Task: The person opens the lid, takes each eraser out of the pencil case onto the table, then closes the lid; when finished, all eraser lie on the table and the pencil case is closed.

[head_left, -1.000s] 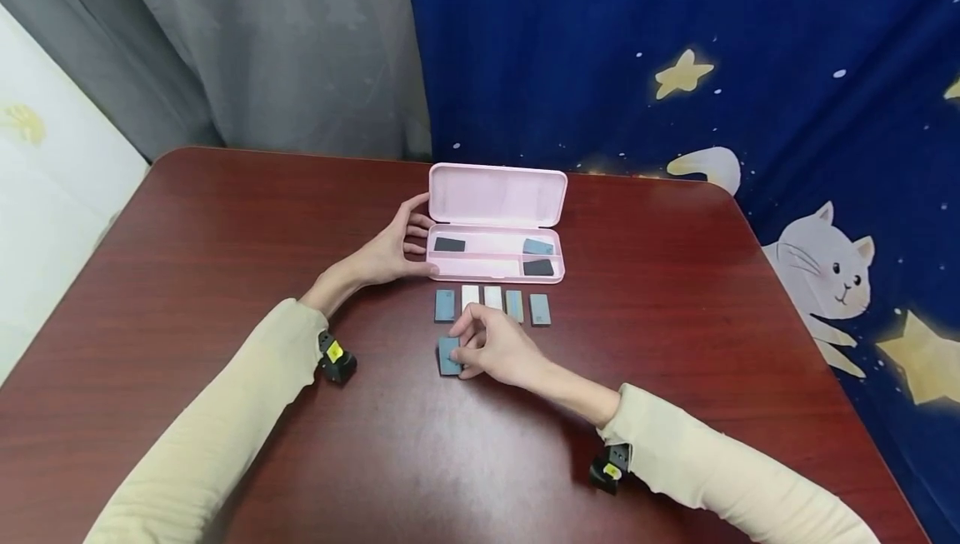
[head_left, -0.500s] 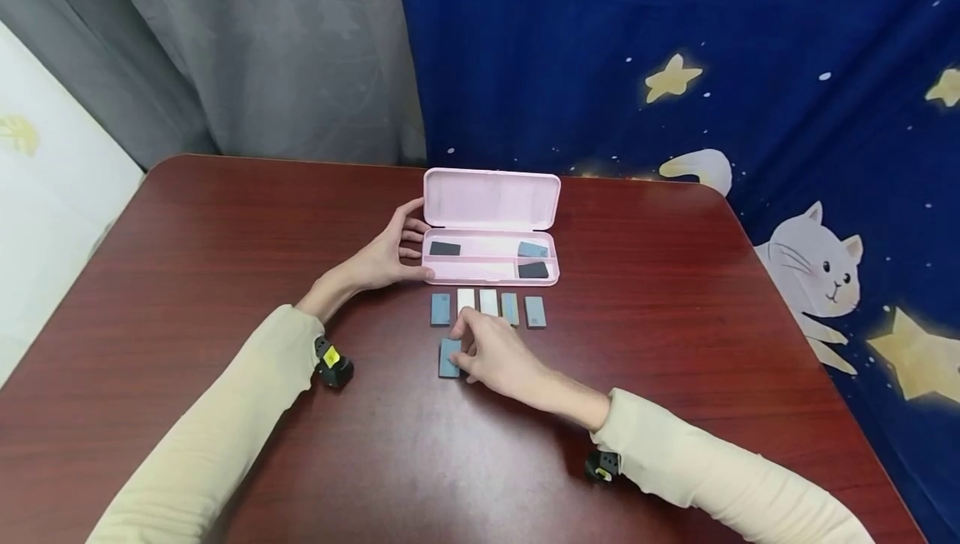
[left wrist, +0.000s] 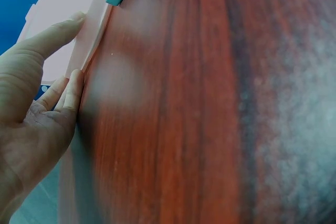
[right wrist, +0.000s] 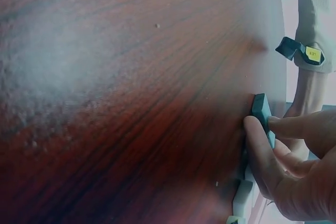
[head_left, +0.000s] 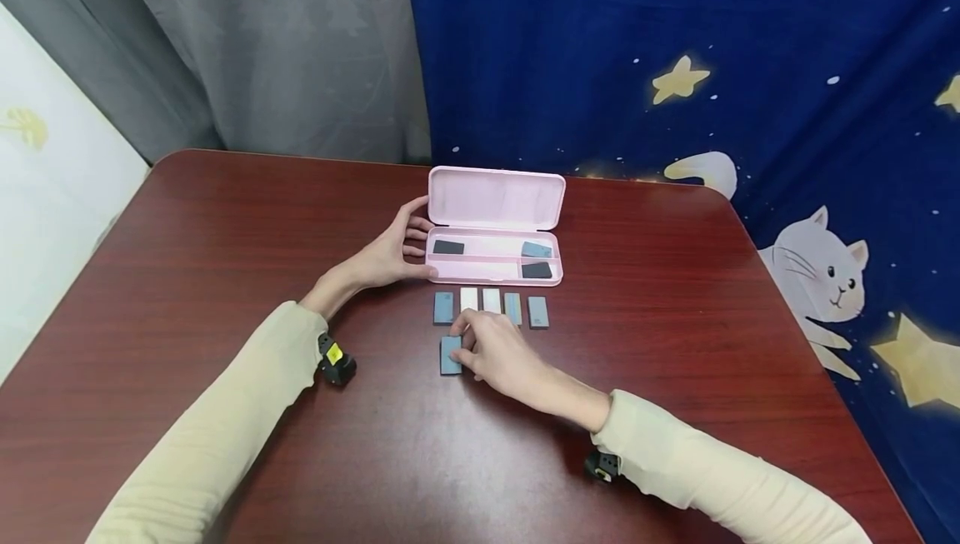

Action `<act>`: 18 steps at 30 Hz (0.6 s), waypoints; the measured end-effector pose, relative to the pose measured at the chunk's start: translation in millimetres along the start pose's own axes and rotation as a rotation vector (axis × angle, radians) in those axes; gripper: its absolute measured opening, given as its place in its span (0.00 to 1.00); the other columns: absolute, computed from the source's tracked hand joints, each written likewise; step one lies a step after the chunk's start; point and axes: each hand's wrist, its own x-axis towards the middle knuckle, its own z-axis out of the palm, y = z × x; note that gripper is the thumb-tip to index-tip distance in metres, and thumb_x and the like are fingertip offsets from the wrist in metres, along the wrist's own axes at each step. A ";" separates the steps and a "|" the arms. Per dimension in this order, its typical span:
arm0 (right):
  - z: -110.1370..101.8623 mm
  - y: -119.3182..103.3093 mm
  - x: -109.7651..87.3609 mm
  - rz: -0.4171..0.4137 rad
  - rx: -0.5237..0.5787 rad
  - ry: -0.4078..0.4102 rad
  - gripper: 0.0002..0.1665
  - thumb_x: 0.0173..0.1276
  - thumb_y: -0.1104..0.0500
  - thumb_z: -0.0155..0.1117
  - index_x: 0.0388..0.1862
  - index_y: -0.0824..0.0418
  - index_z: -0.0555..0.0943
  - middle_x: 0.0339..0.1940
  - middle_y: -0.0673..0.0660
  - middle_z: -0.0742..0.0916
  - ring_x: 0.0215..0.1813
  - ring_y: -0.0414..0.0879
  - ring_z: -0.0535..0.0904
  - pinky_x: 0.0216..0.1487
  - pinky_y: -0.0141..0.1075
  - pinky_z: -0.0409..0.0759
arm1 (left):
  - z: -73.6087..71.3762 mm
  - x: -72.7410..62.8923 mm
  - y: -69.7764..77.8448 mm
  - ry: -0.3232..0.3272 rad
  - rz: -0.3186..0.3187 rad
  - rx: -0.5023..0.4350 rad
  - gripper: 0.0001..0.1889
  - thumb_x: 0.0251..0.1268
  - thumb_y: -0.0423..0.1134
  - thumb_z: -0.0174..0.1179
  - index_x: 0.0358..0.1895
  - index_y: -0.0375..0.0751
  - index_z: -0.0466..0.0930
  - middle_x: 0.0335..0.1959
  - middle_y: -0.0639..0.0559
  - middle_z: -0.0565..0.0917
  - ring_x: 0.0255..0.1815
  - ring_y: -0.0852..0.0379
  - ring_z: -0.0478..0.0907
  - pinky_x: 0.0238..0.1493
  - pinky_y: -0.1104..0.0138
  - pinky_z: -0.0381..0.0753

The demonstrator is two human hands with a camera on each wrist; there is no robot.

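The right hand (head_left: 501, 354) holds a narrow pinch, thumb and index finger on the edges of a small blue, flat rectangular block (head_left: 450, 356) of matte, rubbery-looking material, which sits on the bench (head_left: 675, 302) in front of the row of blocks. It should handle as light and fairly firm, with a little give, grippy and hard to break; the long side edges look the surest hold, since the broad face gives little to catch. The left hand (head_left: 386, 257) is spread wide against the left end of a pale pink, rounded, smooth plastic-looking case (head_left: 480, 269), its thumb at the front corner; the hinged lid (head_left: 497, 198) stands raised. Such a thin-walled case would likely slide easily, so an end is a sensible place to steady it. Inside lie two dark, flat blocks (head_left: 448, 247) and a second blue block (head_left: 537, 250). The row just before the case has plain blue, white and striped pieces (head_left: 512, 309), all crisp-edged. The bench is glossy, reddish-brown, streaked like wood; a softly folded grey curtain (head_left: 300, 44) hangs behind.
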 end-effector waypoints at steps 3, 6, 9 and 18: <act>-0.2 2.1 -0.5 0.011 0.047 0.005 0.13 0.61 0.67 0.70 0.43 0.67 0.79 0.23 0.50 0.83 0.15 0.38 0.78 0.22 0.27 0.78 | -0.3 0.7 0.6 0.000 0.002 0.004 0.58 0.48 0.25 0.72 0.76 0.44 0.37 0.61 0.34 0.64 0.59 0.41 0.66 0.58 0.48 0.72; 0.0 4.1 -0.7 0.022 0.088 0.006 0.12 0.62 0.67 0.69 0.44 0.68 0.80 0.23 0.51 0.83 0.15 0.41 0.79 0.19 0.28 0.78 | -0.6 1.1 0.1 0.001 0.002 0.008 0.58 0.48 0.25 0.72 0.76 0.44 0.37 0.61 0.34 0.65 0.59 0.41 0.66 0.58 0.49 0.72; 0.3 5.5 -0.7 0.019 0.105 0.004 0.11 0.62 0.68 0.68 0.44 0.68 0.80 0.22 0.52 0.83 0.15 0.42 0.79 0.18 0.29 0.78 | -0.8 0.9 -0.6 0.002 -0.001 0.012 0.58 0.49 0.26 0.72 0.76 0.45 0.37 0.61 0.35 0.65 0.59 0.41 0.66 0.58 0.49 0.72; -9.9 11.4 1.3 0.015 0.178 0.033 0.07 0.64 0.69 0.66 0.41 0.66 0.83 0.25 0.54 0.85 0.20 0.45 0.82 0.21 0.32 0.81 | 0.4 1.4 -0.7 0.008 -0.008 0.009 0.58 0.48 0.25 0.73 0.76 0.44 0.38 0.61 0.34 0.65 0.59 0.41 0.66 0.58 0.49 0.72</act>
